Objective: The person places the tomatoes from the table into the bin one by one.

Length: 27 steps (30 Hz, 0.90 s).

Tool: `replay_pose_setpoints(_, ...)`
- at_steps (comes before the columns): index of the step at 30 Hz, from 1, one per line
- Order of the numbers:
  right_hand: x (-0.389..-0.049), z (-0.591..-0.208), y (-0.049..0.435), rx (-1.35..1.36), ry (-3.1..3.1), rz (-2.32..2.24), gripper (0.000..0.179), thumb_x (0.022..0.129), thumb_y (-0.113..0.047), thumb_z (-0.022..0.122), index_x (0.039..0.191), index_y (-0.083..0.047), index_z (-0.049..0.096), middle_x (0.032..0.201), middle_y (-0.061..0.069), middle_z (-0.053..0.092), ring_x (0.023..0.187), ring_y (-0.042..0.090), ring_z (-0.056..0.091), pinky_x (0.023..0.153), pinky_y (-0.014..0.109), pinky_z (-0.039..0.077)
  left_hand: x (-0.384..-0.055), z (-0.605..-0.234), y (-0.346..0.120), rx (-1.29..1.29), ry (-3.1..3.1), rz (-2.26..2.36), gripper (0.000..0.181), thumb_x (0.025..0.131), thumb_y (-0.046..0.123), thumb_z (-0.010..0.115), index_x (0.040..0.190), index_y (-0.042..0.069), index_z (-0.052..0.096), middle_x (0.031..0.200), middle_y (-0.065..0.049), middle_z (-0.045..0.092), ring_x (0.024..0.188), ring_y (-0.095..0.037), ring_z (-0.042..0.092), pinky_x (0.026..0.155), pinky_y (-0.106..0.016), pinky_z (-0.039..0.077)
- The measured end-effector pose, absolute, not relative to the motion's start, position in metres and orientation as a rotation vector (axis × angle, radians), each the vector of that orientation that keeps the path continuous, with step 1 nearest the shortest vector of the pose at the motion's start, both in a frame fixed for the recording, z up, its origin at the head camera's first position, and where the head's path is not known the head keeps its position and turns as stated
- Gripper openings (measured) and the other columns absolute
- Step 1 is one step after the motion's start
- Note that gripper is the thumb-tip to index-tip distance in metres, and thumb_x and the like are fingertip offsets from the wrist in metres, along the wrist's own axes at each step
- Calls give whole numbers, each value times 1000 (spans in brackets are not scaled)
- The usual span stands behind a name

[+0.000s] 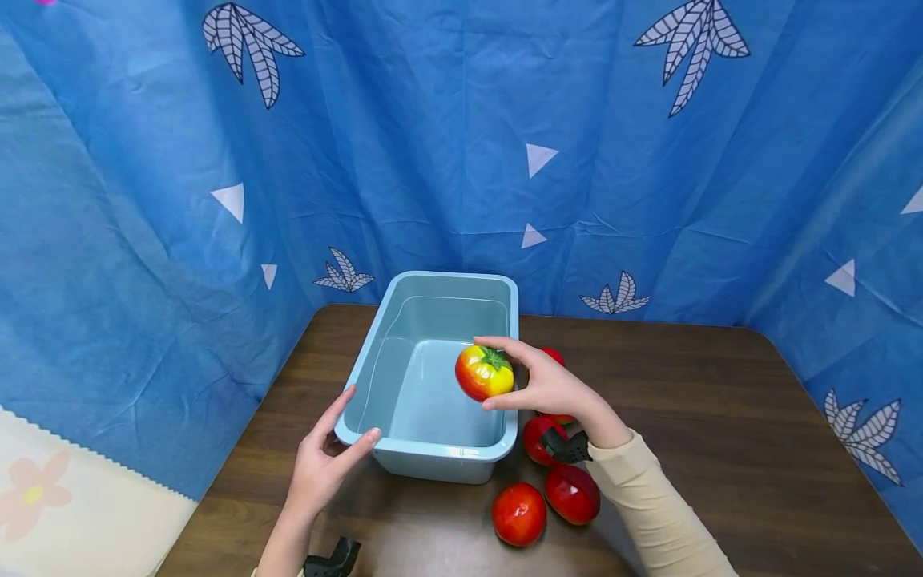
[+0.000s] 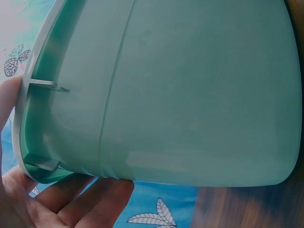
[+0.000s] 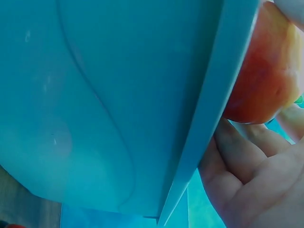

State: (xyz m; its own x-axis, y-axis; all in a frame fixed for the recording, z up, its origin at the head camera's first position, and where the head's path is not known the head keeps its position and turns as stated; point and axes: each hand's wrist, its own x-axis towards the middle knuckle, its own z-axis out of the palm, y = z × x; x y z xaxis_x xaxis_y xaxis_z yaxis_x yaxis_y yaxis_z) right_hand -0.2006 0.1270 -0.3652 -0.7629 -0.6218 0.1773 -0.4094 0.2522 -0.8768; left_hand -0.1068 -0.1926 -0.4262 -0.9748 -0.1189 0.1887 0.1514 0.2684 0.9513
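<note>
My right hand (image 1: 537,385) grips a red and yellow tomato (image 1: 485,373) with a green leafy top, thumb and fingers on opposite sides. It holds the tomato over the right side of a light blue plastic bin (image 1: 427,452). In the right wrist view the tomato (image 3: 266,71) shows beyond the bin's rim (image 3: 202,118), with fingers beneath it. My left hand (image 1: 320,461) holds the bin's near left corner, its thumb at the front rim. The left wrist view shows fingers (image 2: 107,197) against the bin's outer wall (image 2: 190,95).
Right of the bin lie several glossy red fruits, among them a round one (image 1: 519,514) and a darker one (image 1: 573,494); my right forearm partly covers others. Beneath is a dark wooden table (image 1: 692,417). A blue patterned curtain (image 1: 461,160) hangs behind and at the sides.
</note>
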Motion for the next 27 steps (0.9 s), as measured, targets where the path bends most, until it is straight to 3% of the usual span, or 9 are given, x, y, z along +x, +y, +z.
replay_pose_setpoints(9,-200,-369,126,-968,2347,-1491,78,74,-30,80,141,-28,40,132,-3,47,117,22,44,82,40,51,-106,-427,-193,-19,-2323,-1768,67,81,17,75,141,24,44,143,-12,38,114,-25,49,77,-17,48)
replay_pose_setpoints(17,-201,-372,127,-1041,2372,-1489,76,76,-29,78,141,-23,41,138,-1,46,121,18,46,93,46,43,-106,-426,-192,-22,-2323,-1780,67,82,18,75,141,24,44,144,-12,38,116,-27,47,78,-16,47)
replay_pose_setpoints(27,-201,-371,129,-1020,2368,-1482,76,76,-29,79,141,-22,41,136,-3,48,120,19,47,93,48,42,-106,-427,-193,-28,-2324,-1768,67,82,17,74,141,23,44,144,-13,38,117,-26,47,78,-15,47)
